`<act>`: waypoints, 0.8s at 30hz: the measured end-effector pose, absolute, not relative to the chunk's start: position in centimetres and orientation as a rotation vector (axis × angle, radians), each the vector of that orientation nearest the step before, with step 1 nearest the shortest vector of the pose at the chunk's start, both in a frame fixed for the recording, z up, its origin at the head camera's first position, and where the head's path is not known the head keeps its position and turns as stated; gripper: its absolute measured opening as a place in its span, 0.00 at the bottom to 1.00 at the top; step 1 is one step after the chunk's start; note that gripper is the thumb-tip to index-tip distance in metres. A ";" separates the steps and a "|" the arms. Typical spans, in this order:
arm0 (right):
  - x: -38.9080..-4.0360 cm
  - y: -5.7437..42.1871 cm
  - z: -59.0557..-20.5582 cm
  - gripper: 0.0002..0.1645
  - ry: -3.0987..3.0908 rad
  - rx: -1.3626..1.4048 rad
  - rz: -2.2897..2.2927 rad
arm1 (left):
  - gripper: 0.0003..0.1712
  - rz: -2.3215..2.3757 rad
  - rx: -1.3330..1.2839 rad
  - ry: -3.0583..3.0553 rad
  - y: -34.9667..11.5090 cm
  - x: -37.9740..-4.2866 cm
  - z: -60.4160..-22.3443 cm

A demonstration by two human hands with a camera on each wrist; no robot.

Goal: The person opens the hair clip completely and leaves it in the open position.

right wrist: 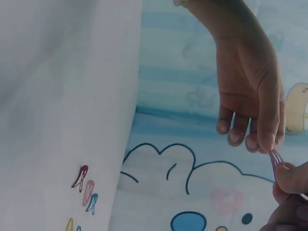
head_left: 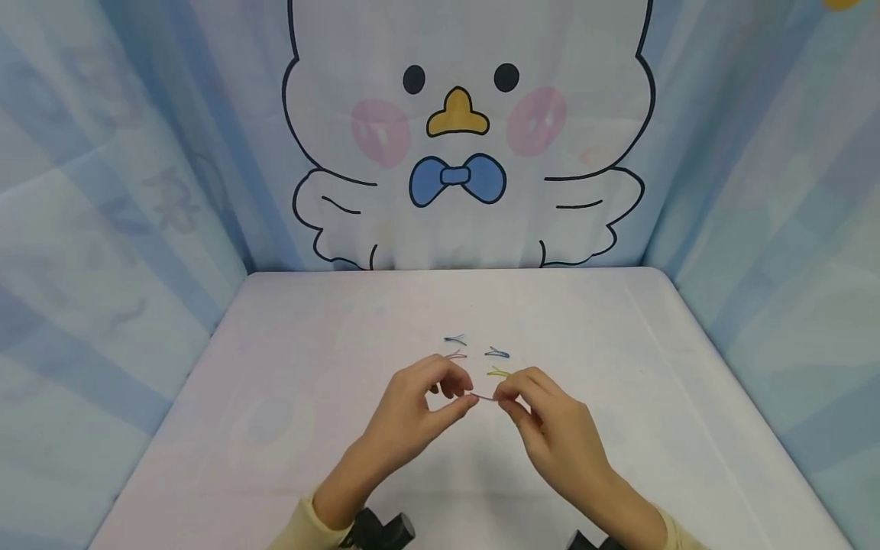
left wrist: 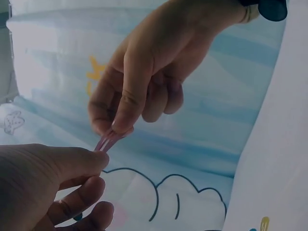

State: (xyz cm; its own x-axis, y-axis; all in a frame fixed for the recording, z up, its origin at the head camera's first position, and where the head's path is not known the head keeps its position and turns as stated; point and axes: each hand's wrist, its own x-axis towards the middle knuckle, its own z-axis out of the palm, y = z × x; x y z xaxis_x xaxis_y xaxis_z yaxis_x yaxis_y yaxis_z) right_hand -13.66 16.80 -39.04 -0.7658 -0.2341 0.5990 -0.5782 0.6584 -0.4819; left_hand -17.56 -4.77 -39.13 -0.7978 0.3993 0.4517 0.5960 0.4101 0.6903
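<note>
A pinkish-purple snap hair clip (head_left: 484, 397) is stretched between the two hands above the table. My left hand (head_left: 421, 399) pinches one end of it between thumb and forefinger. At the other end, my right hand (head_left: 555, 425) pinches it with thumb and fingertips. The left wrist view shows the same hair clip (left wrist: 106, 142) with slits along its body, its ends covered by fingertips. From the right wrist, the clip (right wrist: 275, 157) appears between the left fingertips and the right thumb.
Just beyond the hands lie a light blue clip (head_left: 454, 338), a pink clip (head_left: 457, 354), a blue clip (head_left: 497, 352) and a yellow clip (head_left: 498, 372). A dark red clip (right wrist: 80, 176) also lies on the white table (head_left: 309, 344). Printed curtains (head_left: 756, 191) enclose the table.
</note>
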 end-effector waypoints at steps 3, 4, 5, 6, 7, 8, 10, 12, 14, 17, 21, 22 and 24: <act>-13.2 16.6 -38.5 0.19 -2.333 0.637 0.939 | 0.07 -1.337 -0.901 -2.417 -4.9 -17.0 -38.6; -13.1 16.6 -38.3 0.20 -2.313 0.641 0.941 | 0.07 -1.337 -0.905 -2.404 -4.9 -16.9 -38.4; -13.0 16.5 -38.2 0.20 -2.291 0.645 0.943 | 0.07 -1.342 -0.907 -2.389 -4.8 -16.8 -38.2; -13.0 16.5 -38.0 0.21 -2.270 0.648 0.945 | 0.07 -1.347 -0.907 -2.370 -4.8 -16.6 -38.1; -12.9 16.4 -37.9 0.21 -2.252 0.651 0.948 | 0.07 -1.350 -0.912 -2.344 -4.8 -16.5 -37.9; -12.8 16.4 -37.8 0.21 -2.241 0.651 0.954 | 0.07 -1.350 -0.918 -2.312 -4.7 -16.5 -37.8; -12.7 16.4 -37.7 0.21 -2.221 0.655 0.973 | 0.07 -1.352 -0.931 -2.250 -4.6 -16.4 -37.7; -12.6 16.3 -37.6 0.20 -2.199 0.662 0.987 | 0.07 -1.348 -0.949 -2.184 -4.4 -16.4 -37.6; -12.6 16.3 -37.5 0.19 -2.173 0.673 0.992 | 0.07 -1.345 -0.962 -2.135 -4.3 -16.5 -37.6; -12.8 16.1 -37.4 0.19 -2.107 0.696 0.976 | 0.08 -1.357 -0.964 -2.087 -4.1 -16.4 -37.4; -13.0 15.8 -37.2 0.09 -2.005 0.724 0.935 | 0.10 -1.400 -0.968 -2.008 -3.9 -16.3 -37.2; -13.1 15.8 -37.1 0.06 -1.976 0.727 0.913 | 0.11 -1.412 -0.980 -1.985 -3.8 -16.3 -37.2; -13.3 15.7 -37.0 0.10 -1.927 0.730 0.882 | 0.13 -1.420 -1.014 -1.938 -3.6 -16.2 -37.0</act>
State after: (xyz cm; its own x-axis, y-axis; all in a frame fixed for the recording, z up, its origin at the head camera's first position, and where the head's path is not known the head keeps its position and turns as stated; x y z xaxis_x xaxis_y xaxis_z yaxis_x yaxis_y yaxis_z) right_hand -13.32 15.66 -36.98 -0.4499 -0.1457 0.8811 -0.7622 0.5769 -0.2938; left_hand -16.19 -3.62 -37.03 -0.5796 0.2608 0.7720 0.8148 0.1670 0.5552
